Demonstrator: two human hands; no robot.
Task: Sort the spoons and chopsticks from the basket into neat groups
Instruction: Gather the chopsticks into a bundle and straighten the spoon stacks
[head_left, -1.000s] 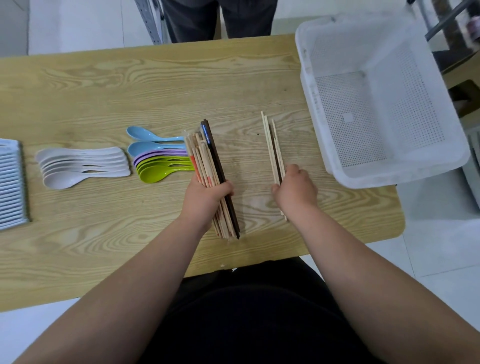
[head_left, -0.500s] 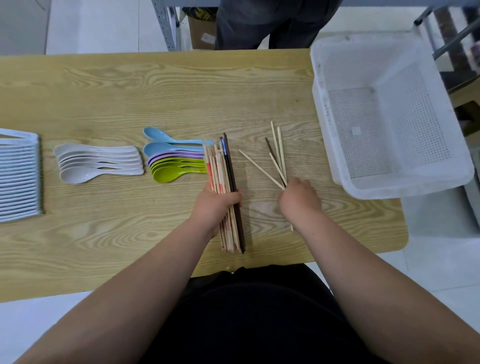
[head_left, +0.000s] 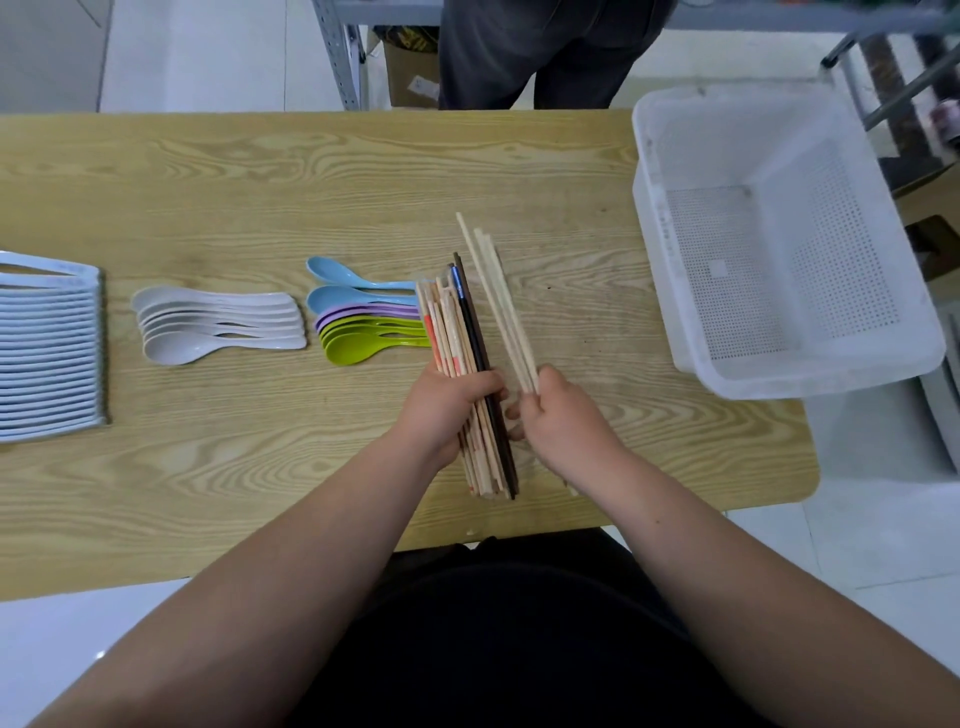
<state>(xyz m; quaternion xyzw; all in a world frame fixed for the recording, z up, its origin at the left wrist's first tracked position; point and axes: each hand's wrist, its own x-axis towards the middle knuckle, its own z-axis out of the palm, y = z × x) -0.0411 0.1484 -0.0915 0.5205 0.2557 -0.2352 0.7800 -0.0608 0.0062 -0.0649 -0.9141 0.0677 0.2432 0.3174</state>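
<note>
your right hand (head_left: 563, 418) has gathered the pale loose chopsticks (head_left: 496, 301) — splayed apart on the table half a second ago — into one tight bunch and carried them left toward frame centre, now just beside the big bundle (head_left: 457, 358) — no gap between the two groups.

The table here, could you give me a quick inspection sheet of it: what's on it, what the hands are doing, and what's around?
Surface: wooden table, no spills seen.
Job's things: white spoons nested in a row; coloured spoons stacked beside them; mixed chopstick bundle; pale chopsticks; white basket at the table's right end, nothing seen inside.
Clutter: stack of white ribbed items at the left edge, kind unclear.
Grippers: left hand grips the bundle; right hand holds the pale chopsticks, angled toward it.
Cables: nothing seen.
Surroundings: another person's legs beyond the table; metal shelving; light floor.
</note>
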